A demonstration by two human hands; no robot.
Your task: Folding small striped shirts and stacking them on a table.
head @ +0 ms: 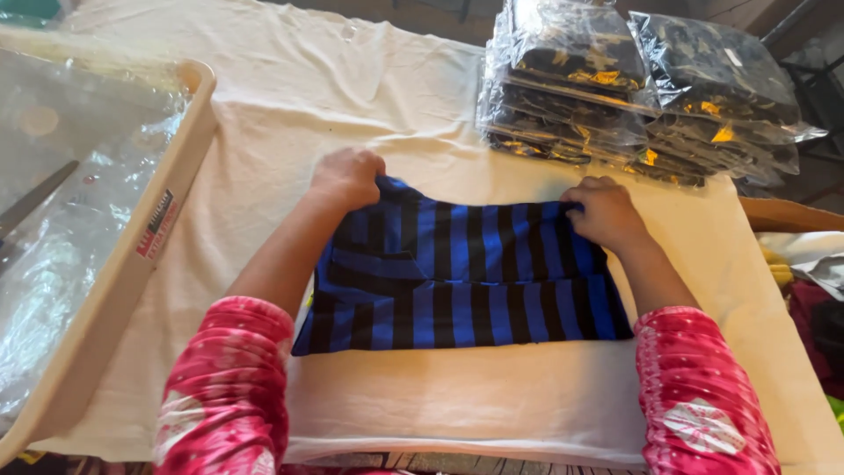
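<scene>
A blue and black striped garment (457, 277) lies folded flat on a cream cloth (352, 97) covering the table. My left hand (347, 176) is closed over the garment's far left corner. At the far right corner, my right hand (605, 211) pinches the top edge of the fabric. Both arms wear pink patterned sleeves and reach over the garment from the near side.
A stack of garments packed in clear plastic bags (633, 84) stands at the far right. A beige plastic tray (114, 273) holding clear plastic bags lies along the left. More cloth and a cardboard edge (791, 215) show at the right.
</scene>
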